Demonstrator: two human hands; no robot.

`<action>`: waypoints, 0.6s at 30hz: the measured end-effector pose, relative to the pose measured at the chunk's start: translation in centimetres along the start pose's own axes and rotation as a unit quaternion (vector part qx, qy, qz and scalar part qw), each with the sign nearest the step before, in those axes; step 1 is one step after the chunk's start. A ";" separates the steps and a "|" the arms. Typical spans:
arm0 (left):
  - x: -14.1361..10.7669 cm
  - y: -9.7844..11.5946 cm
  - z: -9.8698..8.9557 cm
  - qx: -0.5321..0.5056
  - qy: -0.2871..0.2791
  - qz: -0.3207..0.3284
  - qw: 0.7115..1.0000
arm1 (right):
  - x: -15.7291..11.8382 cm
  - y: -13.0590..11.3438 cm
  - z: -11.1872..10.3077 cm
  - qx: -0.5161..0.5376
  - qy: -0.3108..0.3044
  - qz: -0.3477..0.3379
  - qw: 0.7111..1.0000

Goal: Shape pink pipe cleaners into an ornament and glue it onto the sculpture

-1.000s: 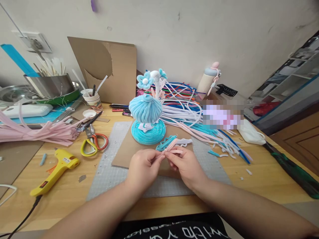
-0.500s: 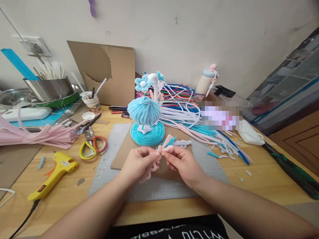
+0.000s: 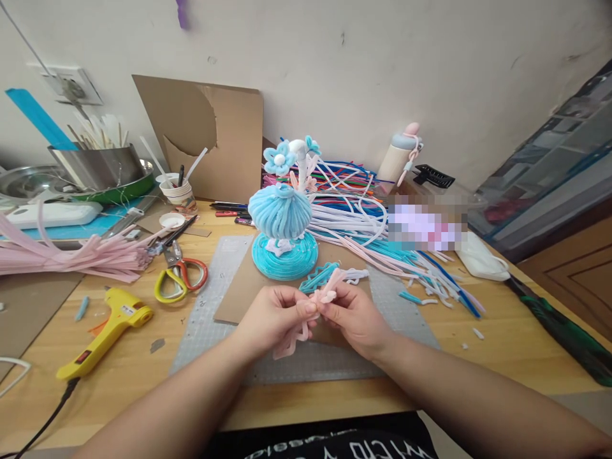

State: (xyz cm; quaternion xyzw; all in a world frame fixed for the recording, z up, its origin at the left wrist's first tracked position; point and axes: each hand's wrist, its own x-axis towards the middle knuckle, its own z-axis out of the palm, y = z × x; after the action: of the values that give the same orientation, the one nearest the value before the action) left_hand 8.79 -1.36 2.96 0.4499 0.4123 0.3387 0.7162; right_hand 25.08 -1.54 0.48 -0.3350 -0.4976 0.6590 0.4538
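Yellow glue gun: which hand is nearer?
Left. The left hand is to the right of the yellow glue gun, apart from it; the right hand is farther right, beyond the left.

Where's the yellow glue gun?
In the head view, the yellow glue gun lies on the wooden table at the left, nearer the camera than the scissors.
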 end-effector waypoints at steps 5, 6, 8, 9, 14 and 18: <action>0.1 -0.3 0.3 0.047 0.026 0.008 0.999 | 0.0 0.6 0.4 0.042 0.028 0.005 0.999; 0.0 -0.3 0.4 0.050 0.024 0.001 0.998 | 0.0 0.8 0.5 0.051 0.040 -0.001 0.998; -0.1 -0.2 0.6 0.050 0.020 -0.010 0.998 | 0.0 1.2 0.7 0.065 0.069 -0.016 0.995; -0.2 -0.1 0.6 0.049 0.020 -0.012 0.999 | 0.1 1.4 0.8 0.072 0.079 -0.023 0.994; -0.1 0.0 0.4 0.054 0.054 -0.003 0.997 | 0.2 0.6 0.5 0.029 0.027 -0.011 0.999; 0.1 -0.1 0.0 0.091 0.114 0.044 0.988 | 0.2 -1.0 0.4 -0.045 0.011 -0.043 0.998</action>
State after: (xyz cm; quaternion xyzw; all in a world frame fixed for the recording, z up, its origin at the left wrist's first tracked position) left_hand 8.85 -1.29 2.80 0.4890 0.5002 0.3799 0.6052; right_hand 24.94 -1.34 1.56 -0.3402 -0.5359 0.6120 0.4717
